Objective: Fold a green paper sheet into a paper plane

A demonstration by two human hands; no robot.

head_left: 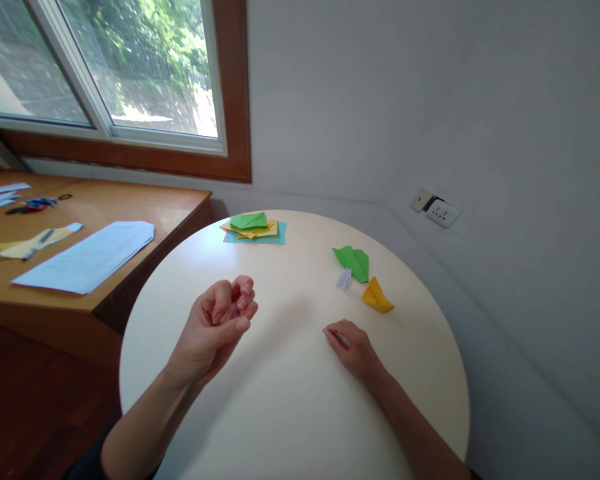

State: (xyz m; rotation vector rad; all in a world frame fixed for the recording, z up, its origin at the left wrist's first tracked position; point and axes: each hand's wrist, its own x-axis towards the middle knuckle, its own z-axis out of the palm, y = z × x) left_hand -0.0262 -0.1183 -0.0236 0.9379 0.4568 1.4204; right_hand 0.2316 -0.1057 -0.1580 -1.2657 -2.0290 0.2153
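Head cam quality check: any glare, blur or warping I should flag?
Head view: daylight from the window blows out the outdoor patches; glare sheen on the wooden desk; soft shadow right of the left hand on the round table; wide-angle bends window frame and wall edges; right hand and paper folds sharp.

two hands (215,327), three folded paper figures (353,261), one paper stack (255,230)

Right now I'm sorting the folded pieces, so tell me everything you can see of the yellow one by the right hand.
The yellow folded paper piece looks like thin matte origami paper, creased into a small pointed wedge with a raised peak. It sits on the round white table, just beyond the right hand, which does not touch it. A green folded piece lies close behind it.
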